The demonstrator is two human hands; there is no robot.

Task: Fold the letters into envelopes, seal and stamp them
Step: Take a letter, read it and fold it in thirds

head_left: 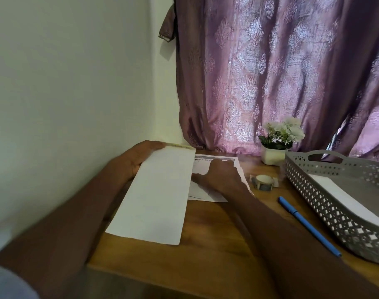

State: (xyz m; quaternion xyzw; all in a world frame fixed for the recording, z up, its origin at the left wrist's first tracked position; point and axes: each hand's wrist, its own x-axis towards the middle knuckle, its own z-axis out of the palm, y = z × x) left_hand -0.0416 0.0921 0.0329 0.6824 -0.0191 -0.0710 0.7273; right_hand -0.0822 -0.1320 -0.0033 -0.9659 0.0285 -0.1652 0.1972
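Envelope (156, 195) is gripped by the left hand (130, 162); the letter (216, 180), pinned centre-frame under the right hand (220, 175), could be creased crookedly.

Matt white paper envelope (156, 195) and printed paper letter (216, 160) on smooth, faintly glossy wood-grain table (205, 251); grey perforated plastic tray (326, 201) at right edge; smooth blue plastic pen (309, 226); woven purple cloth curtain (281, 72), sheeny pattern
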